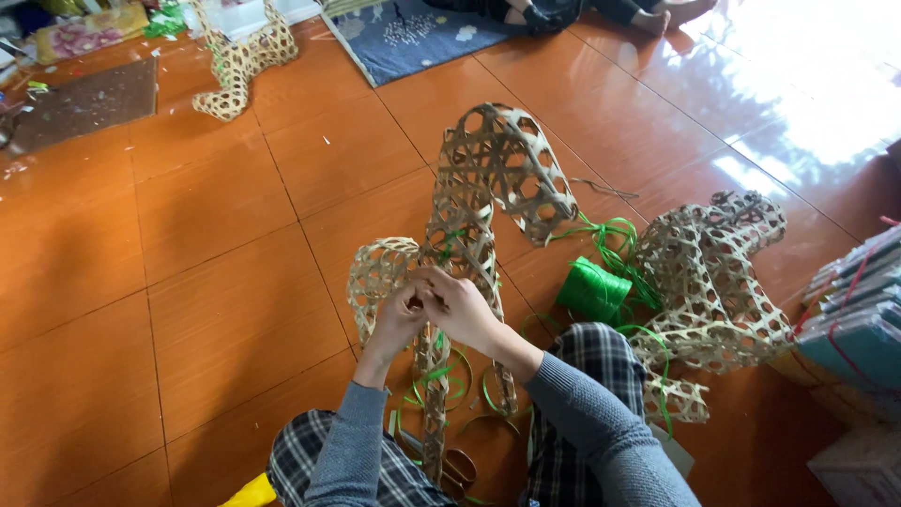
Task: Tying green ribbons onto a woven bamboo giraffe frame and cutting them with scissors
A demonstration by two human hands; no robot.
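Both hands meet at the center of the frame, left hand (399, 319) just left of the right hand (457, 305), touching each other on the tall woven frame (488, 169) that rises from the lap toward the upper middle. A spool of ribbon (593, 289) sits on the floor (188, 282) just right of them, and a second woven frame (713, 272) lies further right. Stacked boxes (859, 310) fill the right edge. A third woven frame (239, 61) stands at the upper left, a rug (413, 38) at the top center.
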